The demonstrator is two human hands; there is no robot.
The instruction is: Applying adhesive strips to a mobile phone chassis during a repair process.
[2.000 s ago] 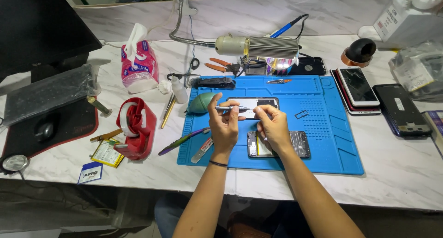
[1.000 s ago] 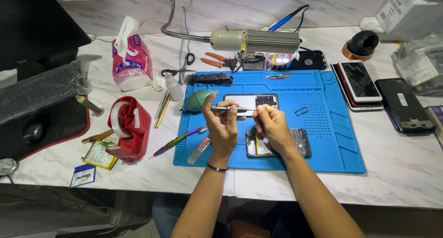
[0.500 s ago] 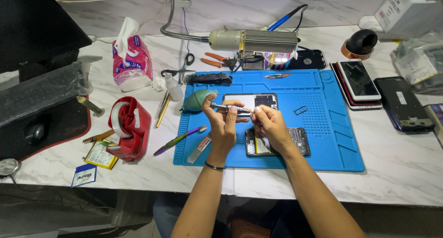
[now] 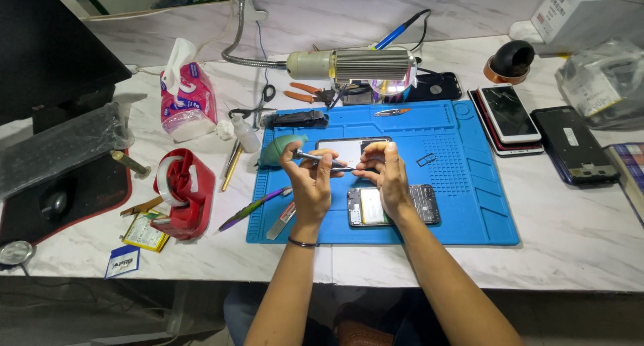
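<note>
Left hand (image 4: 310, 178) pinching slim screwdriver (image 4: 324, 159), tip toward right hand (image 4: 384, 174), fingers curled, contents too small to tell; both raised over opened phone (image 4: 394, 206) on blue mat (image 4: 469, 205). Risk: tip slipping onto exposed board

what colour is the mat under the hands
Blue; the work mat shows clearly in the head view.

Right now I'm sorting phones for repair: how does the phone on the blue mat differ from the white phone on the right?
The phone on the mat lies open, its insides showing; the white phone is closed, screen up. The first lies crosswise beneath the right hand; the white one lies lengthwise on a dark phone, off the mat. Both lie flat.
</note>
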